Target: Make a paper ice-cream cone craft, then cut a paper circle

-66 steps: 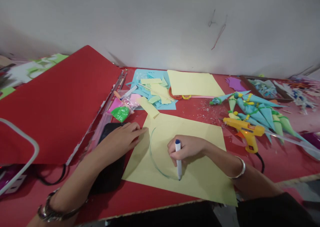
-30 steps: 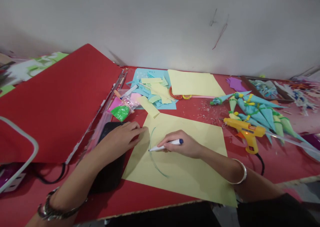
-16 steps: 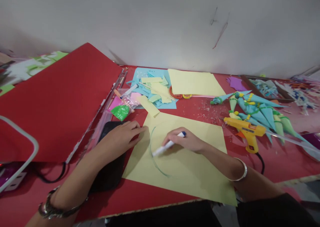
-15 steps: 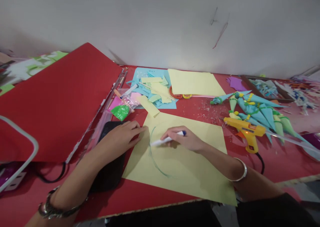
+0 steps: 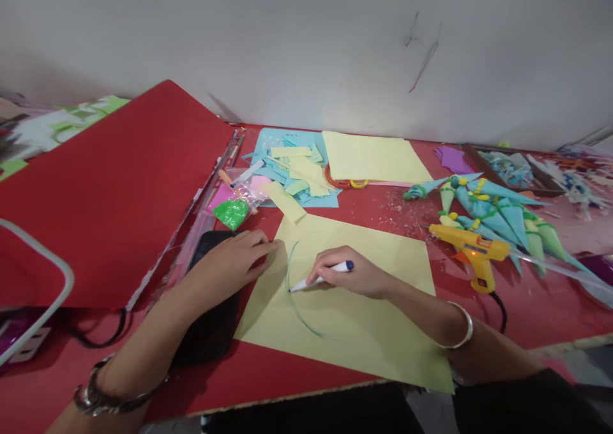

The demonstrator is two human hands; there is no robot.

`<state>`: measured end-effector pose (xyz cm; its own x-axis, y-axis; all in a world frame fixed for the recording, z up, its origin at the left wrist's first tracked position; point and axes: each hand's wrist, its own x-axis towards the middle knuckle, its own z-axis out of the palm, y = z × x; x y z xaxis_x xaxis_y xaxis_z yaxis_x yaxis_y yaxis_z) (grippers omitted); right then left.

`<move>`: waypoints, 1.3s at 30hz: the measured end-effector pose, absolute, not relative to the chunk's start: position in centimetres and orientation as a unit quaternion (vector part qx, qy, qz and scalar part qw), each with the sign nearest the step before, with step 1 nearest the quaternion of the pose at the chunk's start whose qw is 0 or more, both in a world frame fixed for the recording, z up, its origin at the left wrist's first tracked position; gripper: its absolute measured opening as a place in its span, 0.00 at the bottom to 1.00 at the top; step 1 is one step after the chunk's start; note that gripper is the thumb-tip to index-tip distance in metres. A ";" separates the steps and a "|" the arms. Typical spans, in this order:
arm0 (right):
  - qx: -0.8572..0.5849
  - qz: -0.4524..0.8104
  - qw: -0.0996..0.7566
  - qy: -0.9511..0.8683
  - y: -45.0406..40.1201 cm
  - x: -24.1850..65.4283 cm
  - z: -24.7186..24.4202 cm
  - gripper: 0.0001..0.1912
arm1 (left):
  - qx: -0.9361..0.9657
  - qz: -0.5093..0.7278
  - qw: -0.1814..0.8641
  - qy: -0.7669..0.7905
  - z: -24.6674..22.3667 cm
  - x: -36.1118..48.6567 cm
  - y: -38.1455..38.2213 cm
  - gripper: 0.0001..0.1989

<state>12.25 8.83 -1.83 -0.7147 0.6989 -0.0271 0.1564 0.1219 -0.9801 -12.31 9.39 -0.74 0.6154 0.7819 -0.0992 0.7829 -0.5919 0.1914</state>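
Pinched in my right hand (image 5: 352, 271) is a white marker (image 5: 330, 273) with a dark blue end. Its tip touches a curved dark line (image 5: 299, 316) on a large pale yellow sheet of paper (image 5: 373, 332). My left hand (image 5: 242, 255) lies with fingers stretched out, its fingertips on the sheet's left edge. Under my left hand and wrist is a flat black object (image 5: 215, 332), partly covered by the arm.
A yellow glue gun (image 5: 472, 252) with a lit orange light lies right of the sheet, beside several blue and green paper cones (image 5: 493, 210). Behind are paper scraps (image 5: 301, 172) and more yellow sheets (image 5: 376, 159). A big red board (image 5: 119, 198) stands at the left.
My right hand has moved slightly down with the marker, its tip sliding lower along the curved line. My left hand has stayed in place.
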 end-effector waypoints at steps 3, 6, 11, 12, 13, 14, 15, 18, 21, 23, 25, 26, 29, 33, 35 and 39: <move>-0.255 0.617 0.161 -0.727 9.1 12.6 -1.9 0.13 | 0.892 -0.005 0.110 0.439 -0.7 -12.3 9.5 0.17; -0.193 0.640 0.098 -0.737 9.6 12.9 -2.1 0.13 | 0.890 -0.005 0.117 0.441 -0.7 -12.3 9.5 0.18; -0.166 0.683 0.045 -0.710 10.0 13.5 -2.1 0.16 | 0.892 0.007 0.113 0.438 -1.1 -12.5 9.6 0.18; -0.190 0.687 0.061 -0.699 10.0 13.5 -2.0 0.17 | 0.892 0.009 0.112 0.437 -1.2 -12.5 9.6 0.18; -0.219 0.688 0.086 -0.687 9.9 13.5 -1.9 0.17 | 0.893 0.010 0.111 0.436 -1.2 -12.6 9.6 0.18; -0.244 0.685 0.117 -0.676 9.8 13.4 -1.8 0.16 | 0.893 0.011 0.111 0.435 -1.2 -12.6 9.6 0.18; -0.262 0.679 0.147 -0.669 9.7 13.2 -1.7 0.15 | 0.894 0.010 0.113 0.434 -1.2 -12.6 9.5 0.18; -0.270 0.652 0.194 -0.681 9.3 12.7 -1.6 0.12 | 0.892 0.000 0.121 0.435 -0.9 -12.4 9.5 0.17; -0.259 0.637 0.185 -0.702 9.1 12.5 -1.6 0.11 | 0.889 -0.011 0.126 0.441 -0.7 -12.3 9.5 0.18; -0.252 0.639 0.166 -0.708 9.1 12.6 -1.6 0.12 | 0.886 -0.014 0.130 0.444 -0.7 -12.2 9.6 0.18; -0.228 0.647 0.129 -0.716 9.4 12.9 -1.7 0.14 | 0.885 -0.012 0.134 0.445 -0.8 -12.2 9.6 0.18; -0.206 0.652 0.103 -0.722 9.6 13.0 -1.8 0.15 | 0.885 -0.009 0.135 0.445 -0.9 -12.3 9.6 0.19; -0.133 0.673 0.021 -0.727 10.3 13.5 -2.0 0.17 | 0.888 0.006 0.131 0.440 -1.0 -12.4 9.6 0.19; -0.147 0.693 0.014 -0.706 10.5 13.8 -1.9 0.19 | 0.891 0.021 0.123 0.437 -1.0 -12.4 9.6 0.18; -0.197 0.690 0.079 -0.693 10.3 13.7 -1.7 0.18 | 0.891 0.018 0.120 0.438 -1.0 -12.4 9.6 0.18; -0.249 0.669 0.193 -0.673 9.6 12.9 -1.5 0.12 | 0.891 0.010 0.113 0.439 -1.0 -12.4 9.6 0.18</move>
<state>12.94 9.60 -1.46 -0.8010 0.5941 -0.0739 0.0770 -0.0202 -0.9968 -12.42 9.62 -1.05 0.6149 0.7844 -0.0814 0.7799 -0.5896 0.2100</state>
